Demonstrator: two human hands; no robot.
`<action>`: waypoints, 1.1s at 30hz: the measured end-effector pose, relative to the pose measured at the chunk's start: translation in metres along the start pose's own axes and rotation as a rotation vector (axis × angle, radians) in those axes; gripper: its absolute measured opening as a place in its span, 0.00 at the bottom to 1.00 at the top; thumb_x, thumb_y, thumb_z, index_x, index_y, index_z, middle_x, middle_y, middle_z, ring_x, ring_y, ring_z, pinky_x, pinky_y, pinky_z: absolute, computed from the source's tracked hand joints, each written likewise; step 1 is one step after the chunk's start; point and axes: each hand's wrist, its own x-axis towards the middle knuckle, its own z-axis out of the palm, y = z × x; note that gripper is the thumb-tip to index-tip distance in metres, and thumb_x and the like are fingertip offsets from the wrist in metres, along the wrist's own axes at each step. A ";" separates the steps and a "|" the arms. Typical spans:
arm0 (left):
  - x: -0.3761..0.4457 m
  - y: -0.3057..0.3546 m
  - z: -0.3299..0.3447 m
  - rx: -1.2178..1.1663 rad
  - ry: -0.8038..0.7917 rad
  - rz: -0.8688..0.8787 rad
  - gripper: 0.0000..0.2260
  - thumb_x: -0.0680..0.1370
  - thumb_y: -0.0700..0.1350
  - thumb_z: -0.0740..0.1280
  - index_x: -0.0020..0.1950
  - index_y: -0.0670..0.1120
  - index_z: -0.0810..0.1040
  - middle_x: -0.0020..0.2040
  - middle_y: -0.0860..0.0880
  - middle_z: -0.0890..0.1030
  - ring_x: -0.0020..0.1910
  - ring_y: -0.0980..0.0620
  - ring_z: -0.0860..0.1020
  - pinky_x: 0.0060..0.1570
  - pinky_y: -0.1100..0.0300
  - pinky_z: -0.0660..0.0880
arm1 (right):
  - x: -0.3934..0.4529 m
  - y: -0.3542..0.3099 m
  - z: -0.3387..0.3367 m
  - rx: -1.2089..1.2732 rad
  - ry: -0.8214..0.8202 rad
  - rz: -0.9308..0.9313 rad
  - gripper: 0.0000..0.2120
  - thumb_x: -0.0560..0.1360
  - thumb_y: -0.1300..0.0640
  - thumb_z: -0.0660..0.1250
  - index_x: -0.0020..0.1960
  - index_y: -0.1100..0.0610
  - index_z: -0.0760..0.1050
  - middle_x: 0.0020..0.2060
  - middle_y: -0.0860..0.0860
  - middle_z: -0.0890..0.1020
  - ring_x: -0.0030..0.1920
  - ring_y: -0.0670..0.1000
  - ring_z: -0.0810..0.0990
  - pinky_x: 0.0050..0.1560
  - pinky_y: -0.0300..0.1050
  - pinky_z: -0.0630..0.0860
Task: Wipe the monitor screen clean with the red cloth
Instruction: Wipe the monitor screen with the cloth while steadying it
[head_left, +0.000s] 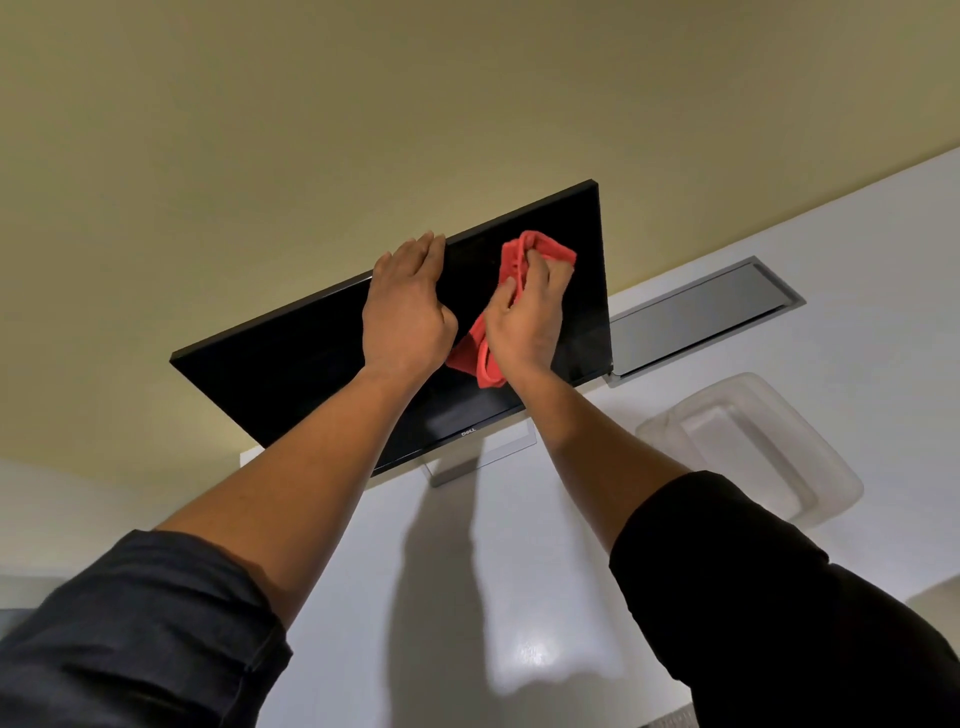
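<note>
A black monitor (291, 358) with a dark, switched-off screen stands on a white desk (519, 571). My left hand (408, 306) grips the monitor's top edge near the middle, fingers curled over the rim. My right hand (527, 317) is closed on a crumpled red cloth (540, 249) and presses it against the right part of the screen. Part of the cloth hangs down below my palm. The screen behind both hands is hidden.
A silver monitor stand (488, 457) shows under the screen. A grey cable hatch (706, 317) is set in the desk to the right. A clear plastic tray (753, 452) lies at the right. A beige wall rises behind the monitor.
</note>
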 end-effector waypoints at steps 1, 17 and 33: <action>0.001 0.004 0.001 -0.004 0.000 0.004 0.34 0.69 0.34 0.58 0.77 0.41 0.66 0.75 0.43 0.69 0.75 0.43 0.64 0.77 0.47 0.57 | 0.004 0.000 -0.002 0.002 0.006 -0.005 0.17 0.77 0.63 0.62 0.66 0.63 0.71 0.63 0.58 0.69 0.57 0.52 0.76 0.48 0.35 0.75; 0.013 0.024 0.014 0.008 -0.009 0.026 0.34 0.70 0.33 0.58 0.77 0.42 0.65 0.76 0.43 0.68 0.76 0.44 0.64 0.78 0.49 0.56 | 0.027 0.043 -0.033 0.139 0.069 0.614 0.23 0.78 0.64 0.60 0.72 0.58 0.64 0.65 0.55 0.67 0.53 0.53 0.78 0.50 0.41 0.78; 0.018 0.031 0.016 -0.008 -0.001 -0.016 0.33 0.71 0.35 0.59 0.77 0.44 0.66 0.76 0.46 0.68 0.76 0.47 0.64 0.77 0.54 0.55 | 0.064 0.015 -0.033 0.012 0.101 0.193 0.20 0.75 0.63 0.59 0.67 0.58 0.73 0.61 0.54 0.69 0.53 0.52 0.78 0.49 0.44 0.79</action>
